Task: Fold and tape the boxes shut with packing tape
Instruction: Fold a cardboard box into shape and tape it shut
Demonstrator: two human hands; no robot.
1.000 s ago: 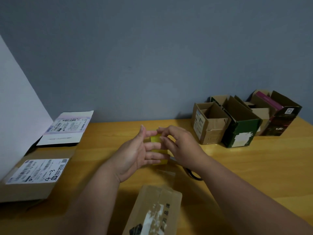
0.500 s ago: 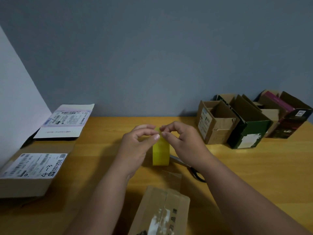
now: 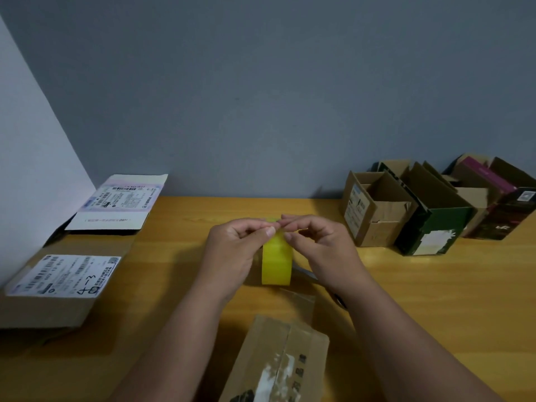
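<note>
A yellow roll of packing tape (image 3: 276, 264) stands on edge at the middle of the wooden table (image 3: 435, 300). My left hand (image 3: 235, 250) and my right hand (image 3: 322, 248) flank it, fingers curled, fingertips pinching at the top of the roll. Close to me lies a small brown cardboard box (image 3: 278, 364) with its flaps folded shut and a strip of clear tape (image 3: 298, 300) sticking up from its far end.
Scissors (image 3: 336, 297) lie behind my right wrist, mostly hidden. Several open boxes stand at the back right: a brown one (image 3: 374, 216), a green one (image 3: 435, 224), a dark one (image 3: 499, 210). A large open carton with shipping labels (image 3: 58, 288) lies at the left.
My left hand went from open against the roll's side to curled with fingertips at its top. Both hands now pinch there. The view has shifted slightly.
</note>
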